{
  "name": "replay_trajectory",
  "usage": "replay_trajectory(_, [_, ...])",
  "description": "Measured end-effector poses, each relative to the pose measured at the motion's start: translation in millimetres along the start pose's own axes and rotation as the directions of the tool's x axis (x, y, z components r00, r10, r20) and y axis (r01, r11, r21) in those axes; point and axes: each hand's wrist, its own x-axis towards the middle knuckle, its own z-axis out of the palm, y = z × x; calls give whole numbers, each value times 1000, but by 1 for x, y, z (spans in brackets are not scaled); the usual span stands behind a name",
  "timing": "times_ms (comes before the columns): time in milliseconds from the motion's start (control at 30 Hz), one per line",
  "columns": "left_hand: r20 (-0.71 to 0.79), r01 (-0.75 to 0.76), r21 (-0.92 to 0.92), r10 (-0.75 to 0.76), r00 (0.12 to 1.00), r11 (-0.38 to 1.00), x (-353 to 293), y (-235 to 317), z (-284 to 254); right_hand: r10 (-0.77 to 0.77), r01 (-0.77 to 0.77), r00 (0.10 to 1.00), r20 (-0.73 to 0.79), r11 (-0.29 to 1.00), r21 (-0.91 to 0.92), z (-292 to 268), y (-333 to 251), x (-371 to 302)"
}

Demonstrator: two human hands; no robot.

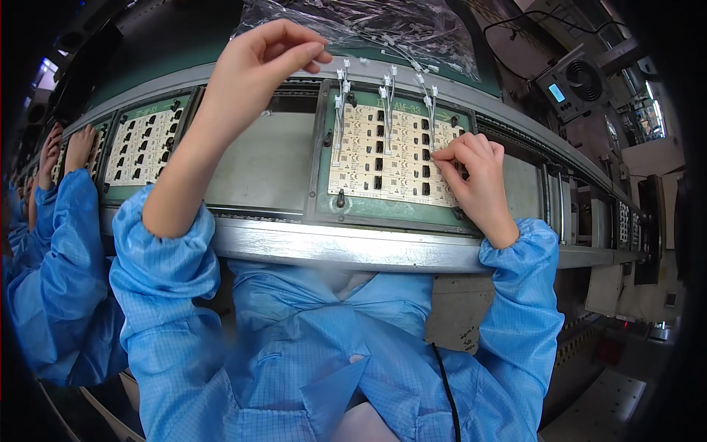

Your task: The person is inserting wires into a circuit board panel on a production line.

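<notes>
My left hand (261,70) is raised over the far rail, thumb and fingers closed together; whatever they may hold is hidden. Close to its fingertips are white plugs (343,74) on short thin leads. My right hand (475,173) is pinched at the right part of a pale circuit board panel (355,177), its fingertips beside a column of black connectors (426,171). What the pinch holds, if anything, cannot be made out. The panel lies in a green carrier frame (383,210). Several pairs of white leads (388,110) lie across it, plugs over its far edge.
A clear plastic bag (368,29) with many white leads lies beyond the rail. A metal front rail (339,247) runs before me. Another carrier with a panel (143,147) stands at left, near a co-worker's hand (79,147). A device with a fan (578,81) is at far right.
</notes>
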Motion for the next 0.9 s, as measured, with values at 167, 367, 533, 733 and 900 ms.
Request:
replay_trajectory(167, [-98, 30, 140, -16, 995, 990, -35, 33, 13, 60, -60, 998, 12, 997, 40, 4, 3, -1])
replay_trajectory(367, [-158, -57, 369, 123, 980, 928, -65, 54, 14, 83, -86, 995, 56, 995, 55, -1, 5, -3])
replay_trajectory(533, [-240, -42, 553, 208, 948, 832, -86, 47, 19, -123, 143, 974, 190, 985, -96, -20, -6, -1])
replay_trajectory(733, [-142, -121, 762, 346, 927, 637, -102, 32, 50, -132, 141, 988, 82, 983, -121, -18, 27, 82])
replay_trajectory(900, [-73, -70, 850, 247, 966, 523, -114, 26, 77, -97, 97, 995, 14, 995, 15, 47, 70, 171])
